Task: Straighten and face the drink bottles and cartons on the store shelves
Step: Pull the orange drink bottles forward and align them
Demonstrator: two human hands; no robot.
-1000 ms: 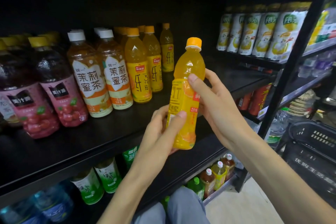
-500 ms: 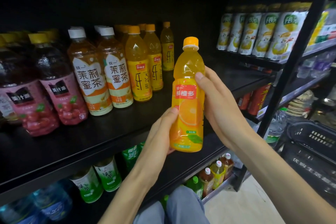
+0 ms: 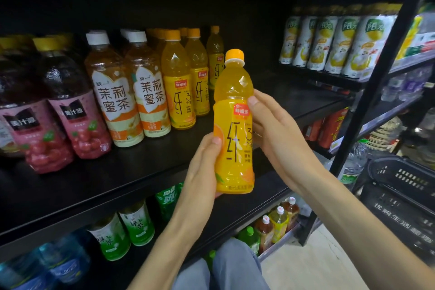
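I've got the orange juice bottle in both hands, lifted off the shelf and held out past its front edge. My left hand wraps the lower half, thumb on the label; my right hand curls its fingers around the upper label from the right. The bottle stands upright, cap up, label facing me. The other orange bottles stand further back on the shelf.
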